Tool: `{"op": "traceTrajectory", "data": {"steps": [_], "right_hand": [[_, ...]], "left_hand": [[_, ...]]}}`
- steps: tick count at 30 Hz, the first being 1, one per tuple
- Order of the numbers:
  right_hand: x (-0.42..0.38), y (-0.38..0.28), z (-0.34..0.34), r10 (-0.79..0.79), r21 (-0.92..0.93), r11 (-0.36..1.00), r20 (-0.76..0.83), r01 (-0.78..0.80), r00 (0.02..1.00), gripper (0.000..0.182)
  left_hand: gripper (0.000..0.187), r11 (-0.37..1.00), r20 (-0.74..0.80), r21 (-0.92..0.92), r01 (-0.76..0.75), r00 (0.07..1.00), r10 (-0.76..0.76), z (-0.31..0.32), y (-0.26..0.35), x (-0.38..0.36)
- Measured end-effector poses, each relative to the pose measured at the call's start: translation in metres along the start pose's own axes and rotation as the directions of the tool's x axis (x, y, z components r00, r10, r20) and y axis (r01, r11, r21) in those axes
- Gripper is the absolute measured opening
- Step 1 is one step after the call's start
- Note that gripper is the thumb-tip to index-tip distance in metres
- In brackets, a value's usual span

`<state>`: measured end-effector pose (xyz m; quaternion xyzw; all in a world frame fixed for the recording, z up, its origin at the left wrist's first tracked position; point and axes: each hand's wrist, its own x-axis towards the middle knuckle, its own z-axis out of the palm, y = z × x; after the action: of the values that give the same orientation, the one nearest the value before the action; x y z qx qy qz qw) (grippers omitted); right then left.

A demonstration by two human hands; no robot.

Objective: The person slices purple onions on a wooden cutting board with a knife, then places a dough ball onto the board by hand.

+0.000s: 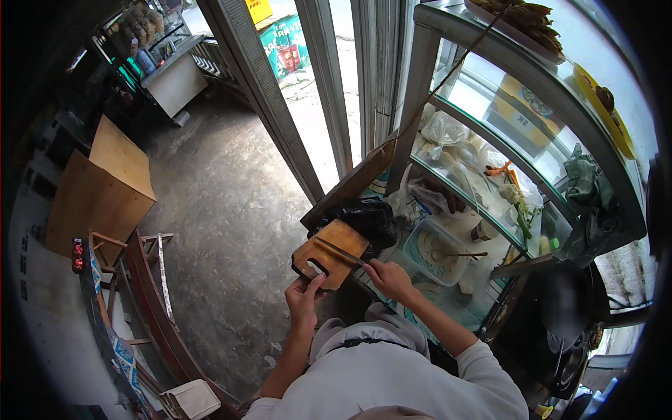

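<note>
My left hand (305,299) grips the lower edge of a wooden cutting board (343,239) near its cut-out handle, thumb on top. The board is held in the air, tilted, over the edge of the counter. In my right hand (389,278) is the handle of a knife (337,249), its dark blade lying along the board's surface. No food shows on the board. Just behind the board sits a black plastic bag (372,214). A clear plastic tub (424,260) with a stick-like utensil resting in it stands right of my right hand.
A glass display case (483,129) with vegetables and plastic bags rises at right. A dark pan (565,301) lies at far right. Long wooden benches (150,308) and a wooden box-like panel (101,189) stand at left on the concrete floor (217,203).
</note>
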<state>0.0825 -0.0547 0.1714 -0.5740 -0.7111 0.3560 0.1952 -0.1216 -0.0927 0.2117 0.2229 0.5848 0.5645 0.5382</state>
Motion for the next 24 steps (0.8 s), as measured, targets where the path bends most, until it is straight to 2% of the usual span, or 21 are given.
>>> {"op": "traceTrajectory", "data": {"steps": [3,6,9,10,13,16,19,22,24], "right_hand": [[0.015,0.075,0.038,0.156,-0.123,0.977,-0.141,-0.174,0.978,0.042],[0.001,0.03,0.013,0.142,0.073,0.989,-0.165,-0.131,0.976,0.041],[-0.011,0.012,0.03,-0.047,0.065,0.996,-0.179,0.059,0.983,0.039],[-0.008,0.022,0.042,0.038,-0.057,0.997,-0.151,-0.047,0.988,0.037],[-0.005,0.028,0.052,0.163,0.17,0.978,-0.253,-0.122,0.954,0.037],[-0.025,-0.003,0.055,0.059,0.315,0.947,-0.362,0.063,0.93,0.041],[-0.024,0.026,0.091,0.222,0.18,0.968,-0.296,-0.174,0.929,0.04],[-0.046,-0.018,0.077,0.264,0.421,0.905,-0.451,-0.058,0.853,0.037],[-0.05,-0.007,0.106,0.154,0.207,0.975,-0.388,-0.077,0.909,0.035]], "left_hand": [[0.014,0.999,0.018,0.039,-0.038,0.999,0.037,-0.002,0.003,-0.004],[0.015,0.995,0.026,0.066,-0.08,0.997,0.078,-0.002,0.01,-0.007],[0.015,0.984,0.07,0.123,-0.129,0.99,0.121,-0.007,0.013,-0.007],[0.015,0.978,0.091,0.145,-0.151,0.986,0.139,-0.009,0.013,-0.007],[0.015,0.968,0.071,0.171,-0.182,0.982,0.172,-0.011,0.021,-0.01],[0.014,0.972,0.075,0.15,-0.181,0.982,0.171,-0.019,0.022,-0.013],[0.013,0.939,0.138,0.219,-0.265,0.961,0.239,-0.025,0.026,-0.016],[0.013,0.957,0.133,0.163,-0.24,0.966,0.22,-0.043,0.028,-0.019],[0.012,0.957,0.168,0.167,-0.236,0.964,0.208,-0.049,0.032,-0.029]]}}
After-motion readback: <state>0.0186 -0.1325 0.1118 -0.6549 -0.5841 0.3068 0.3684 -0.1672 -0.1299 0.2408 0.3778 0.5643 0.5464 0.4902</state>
